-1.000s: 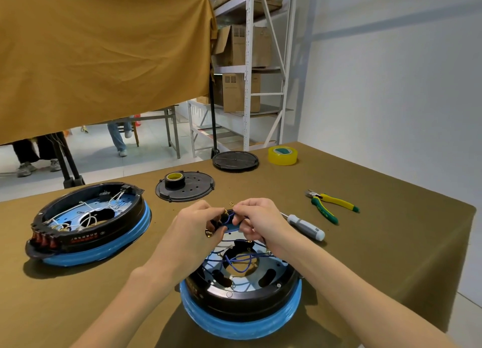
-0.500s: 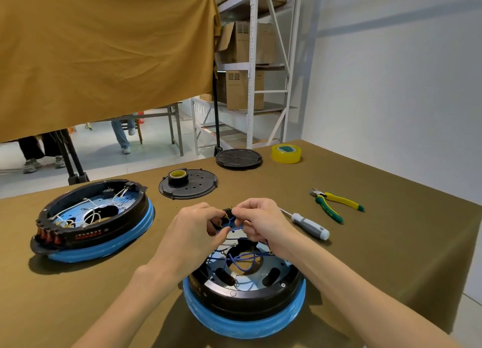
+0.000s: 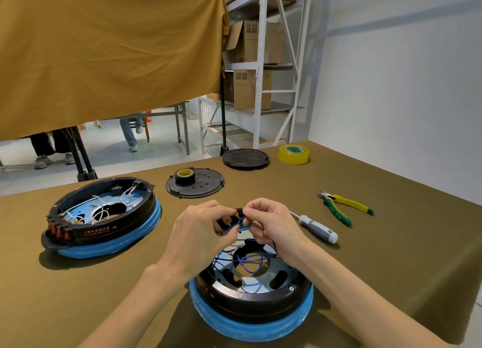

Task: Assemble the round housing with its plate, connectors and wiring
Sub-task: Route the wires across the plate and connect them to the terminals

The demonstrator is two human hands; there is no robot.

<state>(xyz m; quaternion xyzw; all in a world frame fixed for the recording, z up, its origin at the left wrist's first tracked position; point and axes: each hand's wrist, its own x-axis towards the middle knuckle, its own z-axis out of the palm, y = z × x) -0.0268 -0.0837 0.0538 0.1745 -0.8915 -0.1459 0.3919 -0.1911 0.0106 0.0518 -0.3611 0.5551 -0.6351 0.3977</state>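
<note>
left hand (image 3: 202, 233): pinching connector (image 3: 236, 221) (blue wire attached)
right hand (image 3: 271, 223): fingers curled, pinching same connector
housing (image 3: 251, 298): on table (image 3: 391, 256), under hands
screwdriver (image 3: 317, 227): right of hands

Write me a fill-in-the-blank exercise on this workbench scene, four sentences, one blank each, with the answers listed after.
1. Both hands pinch a small connector piece with brass pins above the near round housing, whose loose wires are ____ in colour.
2. The far housing on the left holds ____ wires.
3. The screwdriver lies between the right hand and the ____.
4. A small tape roll sits on the perforated black ____; the left hand is nearer it.

Answers: blue; white; pliers; plate
</note>
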